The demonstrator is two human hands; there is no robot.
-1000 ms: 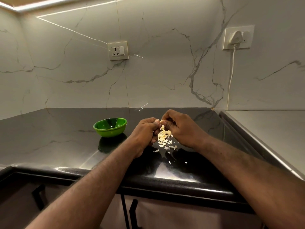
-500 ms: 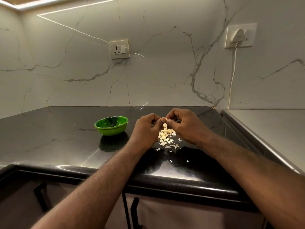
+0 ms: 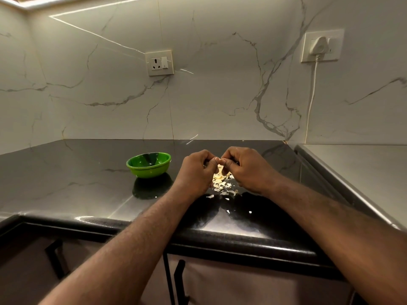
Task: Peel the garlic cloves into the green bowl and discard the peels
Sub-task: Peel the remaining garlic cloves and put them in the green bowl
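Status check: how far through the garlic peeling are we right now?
Done: some peeling, judging by the peel scraps scattered on the black counter. In hand: left hand and right hand both pinch a garlic clove above them. Left: no cloves show in the green bowl, and the scraps are not yet discarded.

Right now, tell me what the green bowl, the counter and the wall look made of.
Green bowl: glazed ceramic or glossy plastic; it has a smooth shine, but I cannot tell which.
Counter: dark polished stone, perhaps granite; it mirrors the bowl and shows faint veins.
Wall: white marble-look slabs or tiles, with grey veins, a soft sheen and thin joints.
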